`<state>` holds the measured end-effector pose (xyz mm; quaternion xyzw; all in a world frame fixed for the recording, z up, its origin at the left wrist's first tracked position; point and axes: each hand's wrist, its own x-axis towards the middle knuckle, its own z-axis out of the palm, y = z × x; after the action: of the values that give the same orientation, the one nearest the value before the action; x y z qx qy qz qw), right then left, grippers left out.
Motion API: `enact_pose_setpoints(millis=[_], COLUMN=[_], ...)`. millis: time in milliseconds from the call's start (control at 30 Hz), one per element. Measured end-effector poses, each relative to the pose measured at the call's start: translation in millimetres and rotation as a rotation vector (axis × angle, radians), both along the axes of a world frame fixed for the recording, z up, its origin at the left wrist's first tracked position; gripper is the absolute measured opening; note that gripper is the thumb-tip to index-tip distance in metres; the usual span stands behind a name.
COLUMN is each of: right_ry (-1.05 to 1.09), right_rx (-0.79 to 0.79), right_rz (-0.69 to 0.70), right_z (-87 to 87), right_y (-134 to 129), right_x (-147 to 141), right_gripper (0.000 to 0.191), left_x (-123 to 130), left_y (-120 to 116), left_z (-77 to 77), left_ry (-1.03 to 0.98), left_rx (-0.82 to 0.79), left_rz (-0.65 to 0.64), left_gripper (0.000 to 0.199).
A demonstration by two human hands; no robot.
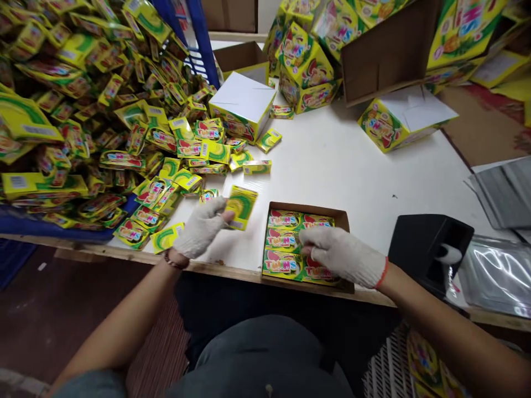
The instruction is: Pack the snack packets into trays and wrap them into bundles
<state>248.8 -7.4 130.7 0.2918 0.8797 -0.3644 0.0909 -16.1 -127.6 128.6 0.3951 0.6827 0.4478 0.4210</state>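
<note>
a neat fill shows in the flat packets (282, 237) lying square in rows inside the cardboard tray (307, 207), their edges butted close, with the gloved right hand (340, 254) resting on them, fingers curled narrow, though whether it grips one i cannot tell. the gloved left hand (202, 228) is narrow too, its fingertips at the edge of a loose yellow packet (241, 207) on the white table (352, 166), just left of the tray; whether it holds the packet i cannot tell.
</note>
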Motion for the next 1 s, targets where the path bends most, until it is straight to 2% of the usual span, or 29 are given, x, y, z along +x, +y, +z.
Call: enact_pose_setpoints(millis=[67, 133, 233, 300, 367, 433, 500, 567, 667, 733, 800, 833, 933, 1000], right_ry=[0.219, 0.371, 0.461, 0.424, 0.326, 0.224, 0.166, 0.116, 0.026, -0.033, -0.082, -0.111, -0.216, -0.251], right_rx=[0.007, -0.025, -0.134, -0.261, -0.38, -0.424, -0.35, -0.218, 0.033, 0.265, 0.447, 0.484, 0.46, 0.457], right_rz=[-0.207, -0.31, -0.295, -0.304, -0.323, -0.302, -0.292, -0.315, -0.283, -0.18, -0.058, -0.014, 0.066, 0.105], right_z=[11.9, 21.8, 28.9, 27.9, 22.5, 14.6, 6.0, -1.4, -7.4, -7.7, -6.1, -4.9, 0.2, 5.6], right_y=[4.1, 6.8, 10.4, 13.6, 17.4, 20.4, 22.4, 23.7, 23.5, 20.8, 15.9, 12.9, 5.3, 4.3], right_x=[-13.3, -23.6, -25.8, -21.1, -16.5, -14.1, -12.7, -10.5, -7.3, -9.4, -17.2, -22.8, -39.0, -42.8], right_gripper=[0.024, 0.038, 0.039, 0.036, 0.035, 0.03, 0.03, 0.032, 0.028, 0.022, 0.019, 0.021, 0.042, 0.054], left_x=[29.7, 52.3, 73.4, 80.8, 83.4, 79.5, 65.8, 41.0, -6.4, -32.7, -47.6, -50.5, -45.6, -36.9], left_y=[7.8, 13.2, 17.7, 19.9, 21.5, 21.6, 19.8, 16.7, 10.5, 6.8, 5.0, 5.1, 7.2, 7.4], left_z=[0.8, -1.2, -5.0, -8.1, -12.5, -17.7, -23.2, -29.0, -39.0, -45.7, -51.6, -54.0, -58.3, -58.6], left_ry=[-0.153, -0.081, 0.339, 0.63, 0.801, 0.879, 0.916, 0.95, 0.978, 0.945, 0.862, 0.813, 0.703, 0.696], left_rx=[0.029, 0.099, 0.278, 0.367, 0.418, 0.441, 0.401, 0.267, 0.02, -0.112, -0.2, -0.221, -0.216, -0.183], left_rz=[-0.088, -0.173, -0.264, -0.347, -0.433, -0.447, -0.355, -0.172, 0.105, 0.231, 0.279, 0.284, 0.248, 0.222], left_gripper=[0.032, 0.028, 0.022, 0.024, 0.027, 0.029, 0.04, 0.047, 0.03, 0.039, 0.048, 0.048, 0.046, 0.053])
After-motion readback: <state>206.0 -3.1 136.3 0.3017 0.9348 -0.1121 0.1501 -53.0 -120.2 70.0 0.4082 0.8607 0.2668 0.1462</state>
